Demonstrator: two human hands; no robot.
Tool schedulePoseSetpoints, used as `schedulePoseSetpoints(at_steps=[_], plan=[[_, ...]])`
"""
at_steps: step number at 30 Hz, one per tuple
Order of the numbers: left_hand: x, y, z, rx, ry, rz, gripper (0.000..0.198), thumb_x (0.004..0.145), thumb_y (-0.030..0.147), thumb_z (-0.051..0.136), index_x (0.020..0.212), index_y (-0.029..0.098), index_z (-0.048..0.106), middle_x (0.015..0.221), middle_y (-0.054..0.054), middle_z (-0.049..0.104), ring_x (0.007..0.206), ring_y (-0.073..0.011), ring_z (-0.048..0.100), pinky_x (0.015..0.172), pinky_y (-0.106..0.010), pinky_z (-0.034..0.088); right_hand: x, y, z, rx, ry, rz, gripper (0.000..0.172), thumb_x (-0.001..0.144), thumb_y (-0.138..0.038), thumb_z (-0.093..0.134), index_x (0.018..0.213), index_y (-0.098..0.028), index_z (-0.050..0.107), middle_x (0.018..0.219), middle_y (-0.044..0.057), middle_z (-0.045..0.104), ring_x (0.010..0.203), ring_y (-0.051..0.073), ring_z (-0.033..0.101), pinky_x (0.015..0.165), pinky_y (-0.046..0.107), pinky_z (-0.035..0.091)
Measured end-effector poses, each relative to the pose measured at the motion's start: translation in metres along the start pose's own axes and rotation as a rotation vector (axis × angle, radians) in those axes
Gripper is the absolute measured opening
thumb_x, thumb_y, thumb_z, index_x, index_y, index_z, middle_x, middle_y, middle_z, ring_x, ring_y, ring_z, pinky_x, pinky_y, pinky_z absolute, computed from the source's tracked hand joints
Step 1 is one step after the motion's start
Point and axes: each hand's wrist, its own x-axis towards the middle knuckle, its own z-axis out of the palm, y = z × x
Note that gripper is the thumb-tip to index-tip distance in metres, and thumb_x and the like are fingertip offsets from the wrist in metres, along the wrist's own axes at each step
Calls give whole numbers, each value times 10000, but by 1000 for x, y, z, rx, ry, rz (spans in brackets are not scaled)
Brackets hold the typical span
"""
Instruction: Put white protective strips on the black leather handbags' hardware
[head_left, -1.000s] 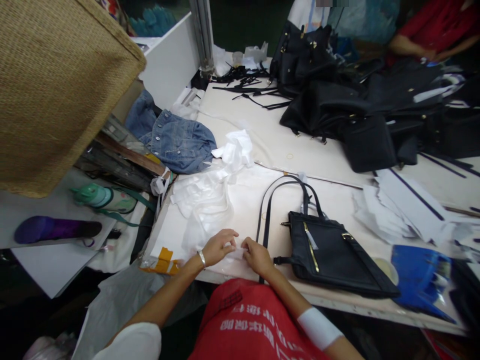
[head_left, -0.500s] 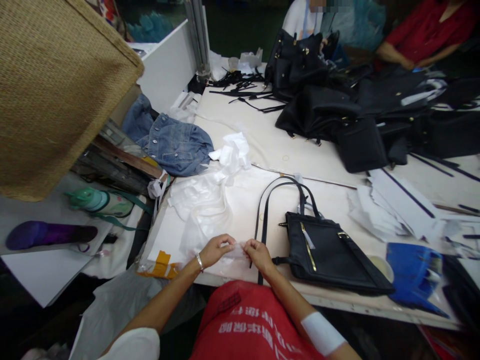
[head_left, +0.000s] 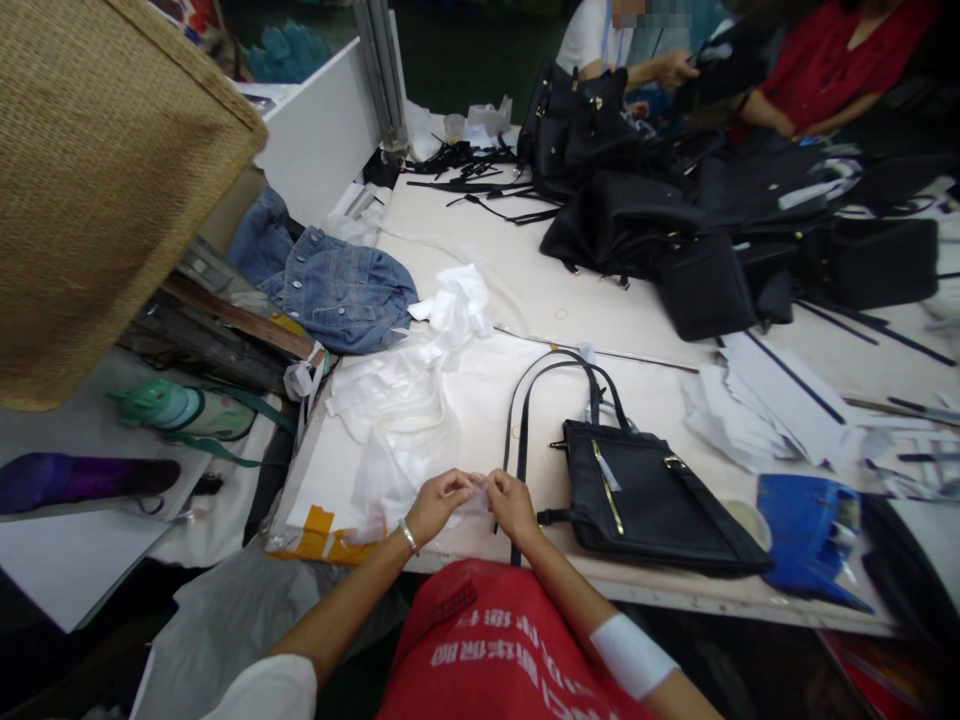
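Left hand: and here the left hand [head_left: 441, 503] is curling inward, thumb and forefinger nearly closed, pinching a thin, translucent white film [head_left: 473, 505].
Right hand: the right hand [head_left: 513, 508] is meeting it fingertip to fingertip, pinching that same film just above the table edge.
Handbag: just to the right, a flat black handbag with gold-coloured zip [head_left: 660, 495] is lying on the white tabletop [head_left: 637, 335], its looped handles pointing away.
Sheets: on the left, crumpled translucent white sheets [head_left: 409, 425] are spreading towards a blue denim garment [head_left: 349, 295].
Far side: black bags [head_left: 634, 220] are piling up before two co-workers.
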Motion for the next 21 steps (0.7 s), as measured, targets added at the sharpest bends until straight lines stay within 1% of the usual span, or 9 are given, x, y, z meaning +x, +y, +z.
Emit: schedulePoseSetpoints(at_steps=[3,6,11,13,15,18,21], plan=[[0,-3,0,-118,-37,-59,154,753,304,632,750,158,585,877,-40,657,863,-168,586,810,-291,427,1,-3,-3,-19,7,-18,369,836,-473,450,584,-204,472,484,-52,476,499,112,466,533,216,334],[-2,-4,2,-94,-19,-78,146,755,296,634,756,157,591,740,6,617,723,-131,550,718,-257,411,1,-4,-3,-75,42,-26,367,829,-467,466,577,-200,488,487,-48,487,505,108,457,536,213,326],[-2,-10,6,-52,85,-58,132,776,295,600,763,163,596,785,-11,638,781,-150,565,738,-260,411,0,-2,2,-94,51,-19,349,829,-418,470,559,-199,472,475,-46,492,503,105,455,522,207,316],[0,-12,5,-44,103,-67,141,777,305,594,756,166,590,741,-4,628,739,-146,562,706,-255,414,-1,0,2,-64,31,-9,371,830,-444,470,553,-198,467,470,-47,502,498,104,469,523,206,326],[1,-14,2,-20,118,-79,144,772,309,600,754,166,591,714,3,620,698,-138,551,675,-247,411,-2,2,1,-2,1,35,397,825,-495,468,560,-200,475,473,-47,521,479,103,480,512,206,340],[2,-15,-3,-1,121,-100,142,755,304,620,761,163,602,704,5,620,682,-130,539,665,-239,405,-1,4,2,97,-33,114,411,807,-549,473,582,-205,479,488,-49,547,440,103,483,478,210,352],[0,-12,-7,-99,75,-119,156,750,316,631,759,164,598,749,-1,639,724,-132,555,708,-246,414,0,4,4,124,-42,116,392,809,-526,480,579,-208,473,491,-50,550,442,105,490,479,212,359]])
